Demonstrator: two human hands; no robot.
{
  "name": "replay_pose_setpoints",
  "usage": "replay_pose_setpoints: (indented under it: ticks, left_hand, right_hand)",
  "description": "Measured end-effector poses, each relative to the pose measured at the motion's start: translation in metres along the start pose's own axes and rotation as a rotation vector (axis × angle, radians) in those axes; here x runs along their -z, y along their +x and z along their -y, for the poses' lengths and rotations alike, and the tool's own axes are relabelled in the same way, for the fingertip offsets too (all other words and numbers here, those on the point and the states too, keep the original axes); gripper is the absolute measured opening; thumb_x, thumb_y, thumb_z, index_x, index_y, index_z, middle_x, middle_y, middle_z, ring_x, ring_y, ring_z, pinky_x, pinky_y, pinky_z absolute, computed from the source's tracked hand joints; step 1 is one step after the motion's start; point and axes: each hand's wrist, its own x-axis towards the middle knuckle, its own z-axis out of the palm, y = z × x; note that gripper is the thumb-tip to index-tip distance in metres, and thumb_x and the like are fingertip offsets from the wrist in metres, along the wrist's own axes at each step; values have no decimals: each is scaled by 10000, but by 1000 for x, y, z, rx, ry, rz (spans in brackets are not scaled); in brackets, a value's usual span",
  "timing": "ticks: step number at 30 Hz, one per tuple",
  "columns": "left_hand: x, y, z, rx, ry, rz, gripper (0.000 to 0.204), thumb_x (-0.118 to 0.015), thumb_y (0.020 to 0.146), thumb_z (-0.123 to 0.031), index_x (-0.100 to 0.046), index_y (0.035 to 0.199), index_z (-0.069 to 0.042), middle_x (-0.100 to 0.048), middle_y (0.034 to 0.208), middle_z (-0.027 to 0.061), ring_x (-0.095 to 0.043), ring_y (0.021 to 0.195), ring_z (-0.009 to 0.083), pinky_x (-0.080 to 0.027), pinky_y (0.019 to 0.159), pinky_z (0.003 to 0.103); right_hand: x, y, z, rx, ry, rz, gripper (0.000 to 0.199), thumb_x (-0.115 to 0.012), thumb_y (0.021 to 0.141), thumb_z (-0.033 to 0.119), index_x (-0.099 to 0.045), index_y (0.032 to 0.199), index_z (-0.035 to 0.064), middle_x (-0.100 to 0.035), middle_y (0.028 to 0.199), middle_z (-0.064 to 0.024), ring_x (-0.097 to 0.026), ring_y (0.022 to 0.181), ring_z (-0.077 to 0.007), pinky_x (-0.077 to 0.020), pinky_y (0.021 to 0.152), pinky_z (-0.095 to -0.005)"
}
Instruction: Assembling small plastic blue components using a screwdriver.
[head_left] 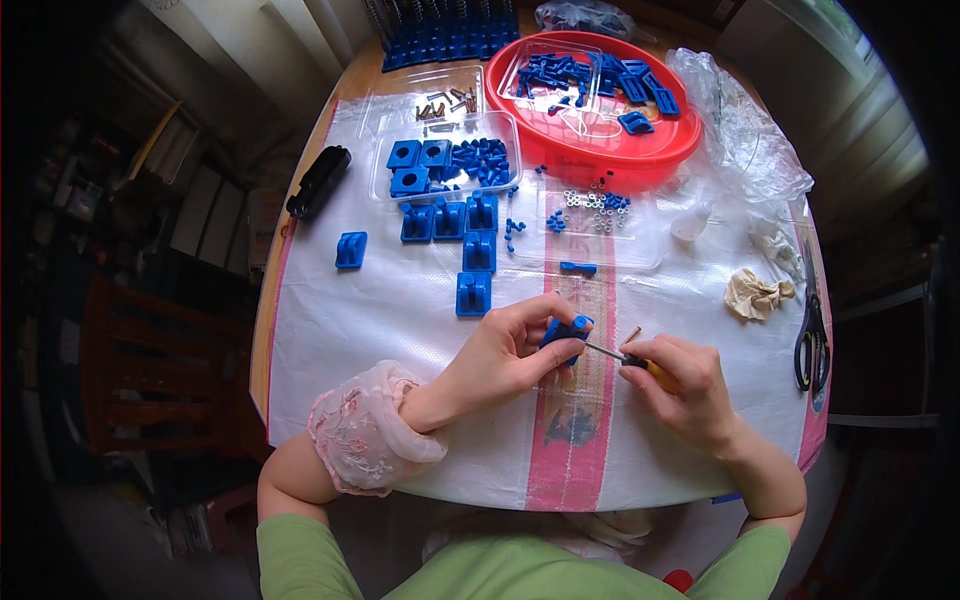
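Between the fingers and thumb of my left hand (505, 350) is a blue plastic part (562, 332), held just above the table; my fingers cover much of it. My right hand (690, 385) is closed round the yellow and black handle of a screwdriver (658, 373). Its thin metal shaft points left and its tip meets the blue part, though the exact contact is hidden. Beside my right fingers a small brass-coloured screw (632, 335) lies on the table. A short blue rod-like piece (578, 268) rests beyond my left hand.
Several blue brackets (473, 294) stand beyond my left hand. A clear tray (377, 185) holds blue parts, and a red basin (600, 150) sits at the back. Small nuts (598, 208) lie on a clear lid. Black scissors (812, 345) and crumpled paper (757, 295) are at right.
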Motion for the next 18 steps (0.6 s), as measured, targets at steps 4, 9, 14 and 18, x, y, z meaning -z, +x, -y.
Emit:
replay_pose_setpoints:
  ticks: [4,9,14,18]
  left_hand:
    - [0,0,3,-22,-21,3,221,-680,1005,-14,-651,1224,-9,-714,1038,30,-714,884,100,-579,737,235]
    - [0,0,3,-18,-14,2,220,-680,1005,-11,-651,1223,-6,-712,1047,30,-713,893,102,-584,750,238]
    - [0,0,3,-13,-11,8,218,-679,1006,-12,-652,1222,-12,-714,1050,34,-712,901,101,-582,746,241]
    - [-1,0,4,-18,-15,3,218,-678,1007,-14,-653,1223,-16,-716,1048,34,-711,897,100,-577,741,240]
  right_hand:
    - [1,-1,2,-104,104,72,201,-774,902,66,-733,1083,-9,-711,804,-147,-678,616,-246,-515,588,-356]
    - [3,-2,2,-167,145,114,189,-752,929,83,-736,1096,-4,-681,739,-149,-644,589,-214,-487,575,-342]
    - [2,-2,2,-193,153,122,179,-750,933,93,-738,1086,1,-671,729,-154,-648,593,-232,-486,577,-345]
    - [4,0,5,-152,110,121,191,-763,922,95,-736,1086,2,-682,744,-148,-682,629,-255,-515,604,-353]
